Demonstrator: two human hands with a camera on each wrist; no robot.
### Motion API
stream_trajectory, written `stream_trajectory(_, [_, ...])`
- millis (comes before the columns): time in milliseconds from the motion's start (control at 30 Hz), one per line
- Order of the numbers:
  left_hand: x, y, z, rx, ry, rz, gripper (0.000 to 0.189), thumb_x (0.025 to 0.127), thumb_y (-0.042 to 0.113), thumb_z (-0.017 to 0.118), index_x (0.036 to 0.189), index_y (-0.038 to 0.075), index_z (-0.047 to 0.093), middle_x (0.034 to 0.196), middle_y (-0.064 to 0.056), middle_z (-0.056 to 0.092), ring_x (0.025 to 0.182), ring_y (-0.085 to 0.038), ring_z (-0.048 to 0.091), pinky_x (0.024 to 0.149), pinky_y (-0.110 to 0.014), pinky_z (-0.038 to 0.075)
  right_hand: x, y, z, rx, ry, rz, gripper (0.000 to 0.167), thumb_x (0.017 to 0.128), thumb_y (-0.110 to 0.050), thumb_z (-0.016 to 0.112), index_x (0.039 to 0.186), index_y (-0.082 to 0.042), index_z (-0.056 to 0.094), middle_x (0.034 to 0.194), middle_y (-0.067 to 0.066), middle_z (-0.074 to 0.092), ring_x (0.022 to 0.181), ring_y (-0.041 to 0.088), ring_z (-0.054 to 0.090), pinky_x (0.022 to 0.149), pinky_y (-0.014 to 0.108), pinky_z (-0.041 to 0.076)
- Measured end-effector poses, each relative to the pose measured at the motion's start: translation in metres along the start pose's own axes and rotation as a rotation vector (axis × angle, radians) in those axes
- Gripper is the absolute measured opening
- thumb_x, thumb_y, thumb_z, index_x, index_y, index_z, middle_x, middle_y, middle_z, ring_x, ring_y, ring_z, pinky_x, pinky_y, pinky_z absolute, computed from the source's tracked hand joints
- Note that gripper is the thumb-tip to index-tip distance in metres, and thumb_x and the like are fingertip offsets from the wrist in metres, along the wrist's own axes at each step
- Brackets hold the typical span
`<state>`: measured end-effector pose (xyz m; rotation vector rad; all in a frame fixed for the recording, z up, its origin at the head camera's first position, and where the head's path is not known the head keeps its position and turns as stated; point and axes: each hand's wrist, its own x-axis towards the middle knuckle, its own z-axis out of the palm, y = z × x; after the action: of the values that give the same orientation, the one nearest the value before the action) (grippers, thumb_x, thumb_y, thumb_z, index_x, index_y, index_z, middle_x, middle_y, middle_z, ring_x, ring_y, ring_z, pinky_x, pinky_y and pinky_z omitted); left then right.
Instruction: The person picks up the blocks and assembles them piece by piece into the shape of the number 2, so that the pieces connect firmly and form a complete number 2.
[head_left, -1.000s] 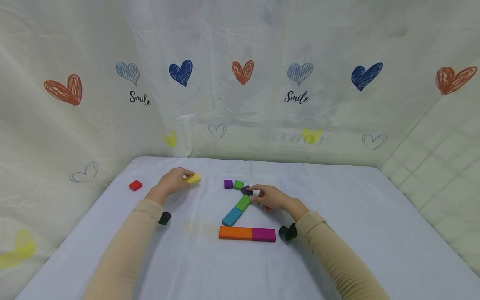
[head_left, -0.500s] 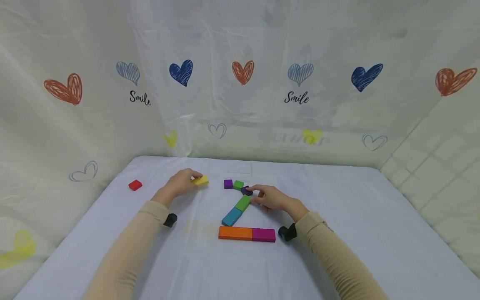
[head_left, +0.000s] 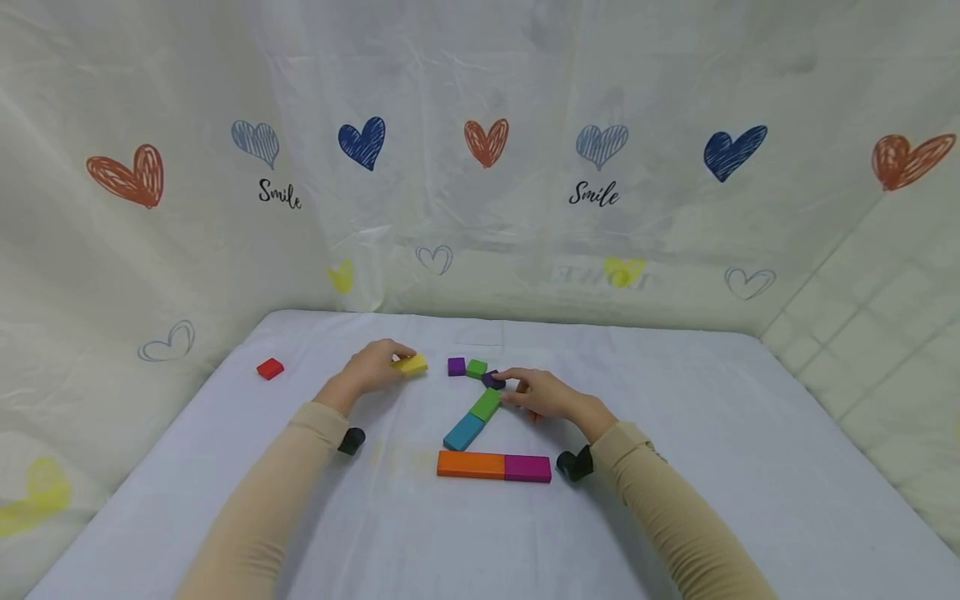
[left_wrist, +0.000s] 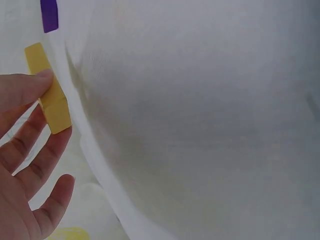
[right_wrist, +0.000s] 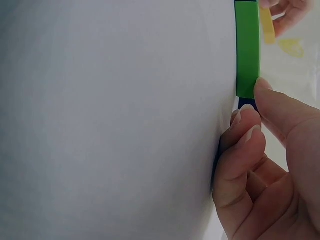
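Note:
My left hand (head_left: pixel 371 367) pinches a yellow block (head_left: pixel 412 365) between thumb and fingers, left of the purple block (head_left: pixel 457 367). In the left wrist view the thumb lies across the yellow block (left_wrist: pixel 52 97), and the little finger is free. My right hand (head_left: pixel 543 393) holds a dark purple block (head_left: pixel 492 380) with index finger and thumb, partly covering it. Its thumb tip is beside the near green block (right_wrist: pixel 248 50) in the right wrist view; the other fingers are curled. A smaller green block (head_left: pixel 476 368) sits between the purple and dark purple blocks.
A blue block (head_left: pixel 463 432) continues the slanted line below the near green block. In front lies a row made of an orange block (head_left: pixel 471 465) and a magenta block (head_left: pixel 528 468). A red block (head_left: pixel 270 368) lies alone at the far left of the white-covered table (head_left: pixel 405 542).
My left hand has moved to the right with the yellow block, closer to the purple block. The right hand and the other blocks have stayed in place.

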<state>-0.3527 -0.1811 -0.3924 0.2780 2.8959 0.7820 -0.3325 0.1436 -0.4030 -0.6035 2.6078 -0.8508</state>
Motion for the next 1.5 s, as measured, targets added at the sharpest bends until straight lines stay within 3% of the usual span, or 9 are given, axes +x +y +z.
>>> stream_trajectory(533, [0.002, 0.017, 0.007, -0.002, -0.020, -0.013, 0.045, 0.094, 0.006, 0.068, 0.139, 0.010, 0.065, 0.137, -0.014, 0.061, 0.123, -0.033, 0.053, 0.109, -0.052, 0.041, 0.000, 0.000, -0.001, -0.002, -0.012, 0.013, 0.051, 0.103, -0.024, 0.065, 0.152, -0.020, 0.051, 0.093, 0.007, 0.061, 0.056, 0.017, 0.055, 0.058, 0.028, 0.050])
stream_trajectory(967, [0.009, 0.024, 0.012, 0.051, -0.029, -0.007, 0.045, 0.093, 0.006, 0.071, 0.138, 0.009, 0.066, 0.135, -0.013, 0.062, 0.122, -0.031, 0.054, 0.109, -0.058, 0.038, -0.001, -0.001, -0.001, -0.005, -0.012, 0.014, 0.051, 0.103, -0.025, 0.065, 0.152, -0.021, 0.051, 0.097, 0.008, 0.061, 0.055, 0.017, 0.054, 0.058, 0.027, 0.048])
stream_trajectory(1500, [0.013, 0.028, 0.014, 0.052, -0.033, -0.004, 0.044, 0.093, 0.006, 0.072, 0.137, 0.009, 0.067, 0.135, -0.012, 0.063, 0.123, -0.031, 0.054, 0.109, -0.058, 0.038, 0.000, 0.000, 0.000, -0.008, -0.009, 0.013, 0.051, 0.103, -0.024, 0.065, 0.151, -0.021, 0.052, 0.099, 0.008, 0.062, 0.055, 0.017, 0.053, 0.058, 0.027, 0.046])
